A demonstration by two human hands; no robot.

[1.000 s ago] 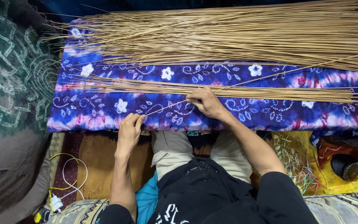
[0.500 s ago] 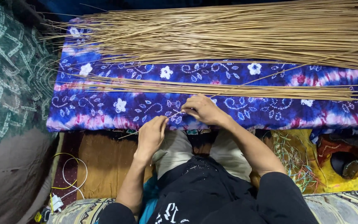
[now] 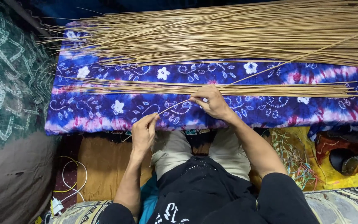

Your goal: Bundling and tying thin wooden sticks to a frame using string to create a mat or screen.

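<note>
Here, one thin stick (image 3: 175, 106): left hand (image 3: 143, 133) pinches its near end, right hand (image 3: 210, 101) pinches it further along, both sets of fingers closed on it, the far length slanting up over the small bundle (image 3: 270, 89) toward the big pile (image 3: 237, 35). Probably very light, springy and easily snapped, best held near an end. Bare blue cloth (image 3: 104, 110) gives room leftward; its near edge drops to the lap.

We find even overhead light, dim shadowed corners at left and top, slight edge softness, no glare.
</note>
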